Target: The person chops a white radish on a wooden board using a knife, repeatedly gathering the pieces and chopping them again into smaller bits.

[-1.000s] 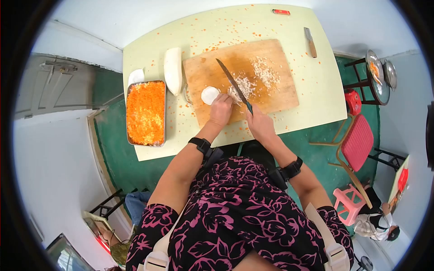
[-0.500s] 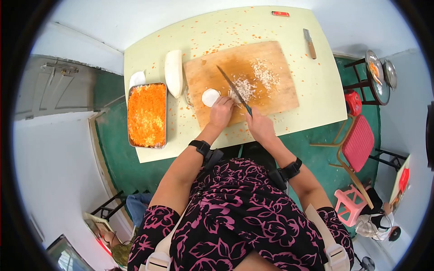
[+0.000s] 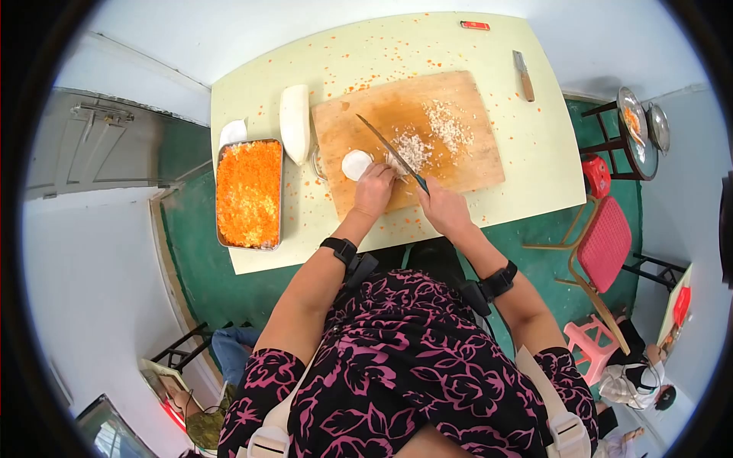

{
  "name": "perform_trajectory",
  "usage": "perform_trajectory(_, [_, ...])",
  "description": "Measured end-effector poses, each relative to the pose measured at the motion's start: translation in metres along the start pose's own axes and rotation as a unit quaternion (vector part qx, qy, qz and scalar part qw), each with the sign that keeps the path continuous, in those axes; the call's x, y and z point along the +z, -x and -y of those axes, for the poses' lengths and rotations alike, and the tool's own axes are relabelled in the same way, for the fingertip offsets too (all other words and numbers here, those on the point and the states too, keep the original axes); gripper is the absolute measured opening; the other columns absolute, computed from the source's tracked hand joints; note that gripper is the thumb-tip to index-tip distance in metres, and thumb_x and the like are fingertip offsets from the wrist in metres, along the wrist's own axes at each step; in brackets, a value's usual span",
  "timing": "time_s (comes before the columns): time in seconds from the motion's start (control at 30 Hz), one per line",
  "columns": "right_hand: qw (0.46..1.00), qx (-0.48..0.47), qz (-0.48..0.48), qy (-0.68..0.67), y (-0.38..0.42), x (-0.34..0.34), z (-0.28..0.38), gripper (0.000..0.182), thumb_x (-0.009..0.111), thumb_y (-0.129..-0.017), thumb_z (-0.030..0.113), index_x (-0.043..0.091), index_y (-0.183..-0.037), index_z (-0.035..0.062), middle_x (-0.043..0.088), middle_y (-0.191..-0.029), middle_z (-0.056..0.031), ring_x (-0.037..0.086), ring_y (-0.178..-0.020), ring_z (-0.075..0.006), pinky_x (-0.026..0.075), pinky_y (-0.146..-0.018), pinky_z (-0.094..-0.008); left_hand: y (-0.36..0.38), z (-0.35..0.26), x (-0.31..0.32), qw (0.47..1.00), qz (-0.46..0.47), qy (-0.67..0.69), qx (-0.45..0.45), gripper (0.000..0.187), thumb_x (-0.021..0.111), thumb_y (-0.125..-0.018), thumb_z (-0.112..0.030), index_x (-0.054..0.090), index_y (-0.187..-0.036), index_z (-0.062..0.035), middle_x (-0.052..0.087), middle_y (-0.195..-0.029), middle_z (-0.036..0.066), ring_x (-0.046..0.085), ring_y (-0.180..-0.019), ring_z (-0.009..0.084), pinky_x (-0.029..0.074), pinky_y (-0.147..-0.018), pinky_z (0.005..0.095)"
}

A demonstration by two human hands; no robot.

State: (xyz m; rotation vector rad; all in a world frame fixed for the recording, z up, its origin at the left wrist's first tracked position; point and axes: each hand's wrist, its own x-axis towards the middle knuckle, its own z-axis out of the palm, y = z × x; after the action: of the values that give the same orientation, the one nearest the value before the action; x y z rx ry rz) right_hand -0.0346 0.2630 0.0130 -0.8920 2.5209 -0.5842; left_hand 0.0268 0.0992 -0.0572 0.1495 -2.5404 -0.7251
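On the wooden cutting board (image 3: 427, 91), my right hand (image 3: 445, 209) is closed round the handle of a kitchen knife (image 3: 388, 147). Its blade slants up and left across the board. Just left of the blade, my left hand (image 3: 374, 189) presses curled fingers onto white radish, mostly hidden beneath them. A round cut piece of radish (image 3: 356, 164) lies against the back of those fingers. Chopped radish (image 3: 413, 150) is heaped right of the blade, and more bits (image 3: 449, 126) spread farther right. A large peeled radish (image 3: 295, 124) rests left of the board.
A metal tray (image 3: 282, 195) full of chopped orange and yellow food stands at the table's left, by a white piece (image 3: 233, 132). A second knife (image 3: 524, 76) and a red object (image 3: 475, 26) lie on the far right. A pink chair (image 3: 605, 244) stands right. Other people sit lower left and right.
The knife's tip has swung slightly left, and my right hand has shifted a little to the right. My left hand stays almost in place on the radish.
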Motion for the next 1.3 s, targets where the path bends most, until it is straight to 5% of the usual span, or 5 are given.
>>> perform_trajectory(1.3, [0.999, -0.024, -0.027, -0.004, 0.007, -0.009, -0.003, 0.03, 0.045, -0.09, 0.034, 0.048, -0.091, 0.0041, 0.058, -0.061, -0.0209, 0.058, -0.058, -0.0401, 0.044, -0.054, -0.0502, 0.0, -0.002, 0.002, 1.0, -0.011, -0.001, -0.015, 0.006, 0.065, -0.07, -0.002, 0.062, -0.075, -0.0026, 0.06, -0.08, 0.01, 0.058, -0.076, 0.0275, 0.049, -0.067, 0.0345])
